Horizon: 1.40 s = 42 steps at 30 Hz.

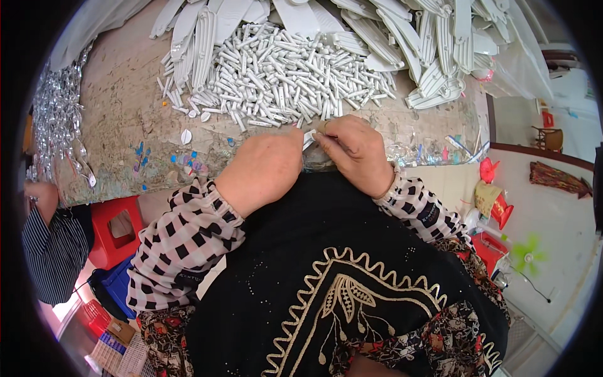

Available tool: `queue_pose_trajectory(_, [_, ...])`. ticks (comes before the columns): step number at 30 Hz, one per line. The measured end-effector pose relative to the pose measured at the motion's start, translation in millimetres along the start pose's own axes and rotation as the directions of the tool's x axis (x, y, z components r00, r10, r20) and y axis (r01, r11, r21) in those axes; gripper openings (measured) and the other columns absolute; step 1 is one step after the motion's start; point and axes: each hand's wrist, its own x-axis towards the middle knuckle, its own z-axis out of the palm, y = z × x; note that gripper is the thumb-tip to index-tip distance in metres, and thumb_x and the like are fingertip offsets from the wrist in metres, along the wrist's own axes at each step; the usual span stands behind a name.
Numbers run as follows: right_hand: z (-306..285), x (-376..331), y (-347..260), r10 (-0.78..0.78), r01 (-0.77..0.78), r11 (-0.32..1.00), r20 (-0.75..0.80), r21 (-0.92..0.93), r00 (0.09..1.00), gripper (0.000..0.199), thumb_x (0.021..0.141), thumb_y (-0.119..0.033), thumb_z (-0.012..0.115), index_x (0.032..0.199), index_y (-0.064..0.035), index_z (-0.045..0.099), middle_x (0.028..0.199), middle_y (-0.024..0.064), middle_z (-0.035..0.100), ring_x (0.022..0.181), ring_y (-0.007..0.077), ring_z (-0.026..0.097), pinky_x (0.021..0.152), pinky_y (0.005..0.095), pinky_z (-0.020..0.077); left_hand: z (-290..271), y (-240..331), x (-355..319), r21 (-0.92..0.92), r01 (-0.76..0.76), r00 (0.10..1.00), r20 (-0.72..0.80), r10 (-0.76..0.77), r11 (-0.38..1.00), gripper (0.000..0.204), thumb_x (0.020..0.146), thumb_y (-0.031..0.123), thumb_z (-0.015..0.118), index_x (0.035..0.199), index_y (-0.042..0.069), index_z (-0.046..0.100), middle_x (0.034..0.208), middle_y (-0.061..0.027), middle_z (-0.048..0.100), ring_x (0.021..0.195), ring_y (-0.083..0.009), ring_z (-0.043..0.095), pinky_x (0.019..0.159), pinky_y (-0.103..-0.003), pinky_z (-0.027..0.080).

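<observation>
My left hand (260,168) and my right hand (355,151) meet at the near edge of the worn table (125,113). Between their fingertips they pinch a small white plastic piece (309,138); most of it is hidden by the fingers. Just beyond the hands lies a big heap of short white plastic rods (282,78). Behind that heap, long flat white plastic blades (402,38) are piled across the far side of the table.
A string of clear shiny pieces (56,119) lies along the table's left end. A small white oval (186,136) and coloured bits sit near my left hand. Another person in a striped sleeve (53,245) sits at left by a red stool (116,226). Red toys (496,204) lie on the floor at right.
</observation>
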Motion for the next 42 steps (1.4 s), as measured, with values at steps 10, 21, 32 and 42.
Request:
queue_pose_trajectory(10, [-8,-3,-14,0.071,-0.069,0.997,0.064,-0.033,0.995,0.011,0.079,-0.003,0.071,0.087,-0.0007,0.064,0.078,0.0135,0.062,0.070,0.0294,0.061,0.065,0.0343,0.0490,0,0,-6,0.029,-0.061,0.998,-0.001,0.062,0.998,0.015,0.081,0.011,0.057,0.088,-0.001,0.052,0.060,-0.0191,0.059,0.060,-0.0380,0.062,0.057,-0.047,0.049])
queue_pose_trajectory(21, [-28,8,-18,0.142,-0.171,0.983,0.316,0.065,0.938,0.026,0.085,-0.009,0.068,0.109,-0.0010,0.062,0.088,0.0118,0.062,0.080,0.0213,0.060,0.068,0.0326,0.0485,2,5,-8,0.043,-0.087,0.992,0.093,0.082,0.995,0.010,0.082,0.009,0.054,0.086,0.000,0.054,0.063,-0.0172,0.062,0.063,-0.0348,0.065,0.058,-0.045,0.051])
queue_pose_trajectory(32, [30,44,-12,0.289,-0.253,0.955,0.296,-0.155,0.911,0.028,0.096,-0.032,0.053,0.091,-0.0066,0.063,0.070,0.0164,0.061,0.066,0.0392,0.059,0.058,0.0442,0.0454,13,4,-11,0.005,-0.145,0.988,0.058,0.144,0.989,0.014,0.079,0.013,0.059,0.068,0.003,0.060,0.062,-0.0153,0.061,0.060,-0.0329,0.063,0.056,-0.044,0.050])
queue_pose_trajectory(42, [37,41,-7,0.285,-0.267,0.957,0.192,-0.112,0.939,0.029,0.095,-0.033,0.055,0.089,-0.0056,0.063,0.070,0.0175,0.059,0.063,0.0369,0.058,0.056,0.0419,0.0446,7,5,-9,-0.016,-0.118,0.988,0.093,0.119,0.993,0.013,0.079,0.013,0.059,0.075,0.001,0.060,0.064,-0.0166,0.062,0.063,-0.0359,0.063,0.060,-0.046,0.050])
